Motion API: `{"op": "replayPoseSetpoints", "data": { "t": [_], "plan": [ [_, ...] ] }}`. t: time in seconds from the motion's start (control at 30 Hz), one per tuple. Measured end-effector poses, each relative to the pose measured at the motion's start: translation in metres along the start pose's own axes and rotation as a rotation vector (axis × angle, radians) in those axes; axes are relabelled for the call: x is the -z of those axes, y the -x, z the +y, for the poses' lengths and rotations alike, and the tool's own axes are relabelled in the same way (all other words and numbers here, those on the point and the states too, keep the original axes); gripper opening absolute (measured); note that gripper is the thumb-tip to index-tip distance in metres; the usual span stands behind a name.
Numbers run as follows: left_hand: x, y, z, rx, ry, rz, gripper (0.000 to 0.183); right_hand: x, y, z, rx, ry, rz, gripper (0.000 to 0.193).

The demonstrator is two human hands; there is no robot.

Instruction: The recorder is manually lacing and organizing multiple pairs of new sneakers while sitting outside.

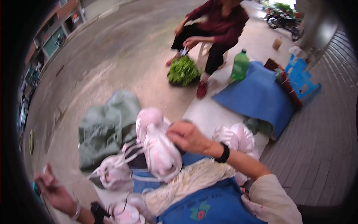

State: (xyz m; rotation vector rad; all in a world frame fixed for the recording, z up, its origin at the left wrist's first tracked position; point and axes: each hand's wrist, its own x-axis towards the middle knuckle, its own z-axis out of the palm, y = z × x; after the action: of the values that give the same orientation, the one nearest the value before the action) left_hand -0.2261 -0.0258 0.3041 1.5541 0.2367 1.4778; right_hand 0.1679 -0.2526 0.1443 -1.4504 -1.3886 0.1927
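Observation:
My right hand [188,137] is closed, its fingers bent together beside a pink and white sneaker [162,158]. Whatever those fingers hold is hidden. My left hand [55,190] is held out at the lower left, blurred, with its fingers mostly curled. I cannot make out what is in it; a small teal thing [36,187] shows at its outer side. Loose white laces trail from another pink and white sneaker [116,171] between the hands. On the blue apron [209,203] over my lap lies a bundle of cream-white shoelaces [190,181].
More pink sneakers lie at right [238,140] and near my left wrist [126,213]. A grey-green sack [108,127] sits at left. Ahead, a seated person [220,22] is behind leafy greens [183,71]. A green bottle [240,65], blue sheet [257,97] and blue stool [301,77] stand right.

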Motion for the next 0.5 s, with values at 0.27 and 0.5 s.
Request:
{"op": "replayPoseSetpoints", "data": {
  "t": [0.27, 0.5],
  "plan": [
    [-0.222, 0.113, -0.112, 0.433, -0.066, -0.28, 0.02, 0.005, -0.03, -0.073, 0.146, -0.06, 0.073, 0.018],
    [-0.225, 0.133, -0.121, 0.21, -0.201, -0.392, 0.019, -0.026, -0.019, -0.072, 0.099, -0.019, 0.05, 0.023]
  ]
}}
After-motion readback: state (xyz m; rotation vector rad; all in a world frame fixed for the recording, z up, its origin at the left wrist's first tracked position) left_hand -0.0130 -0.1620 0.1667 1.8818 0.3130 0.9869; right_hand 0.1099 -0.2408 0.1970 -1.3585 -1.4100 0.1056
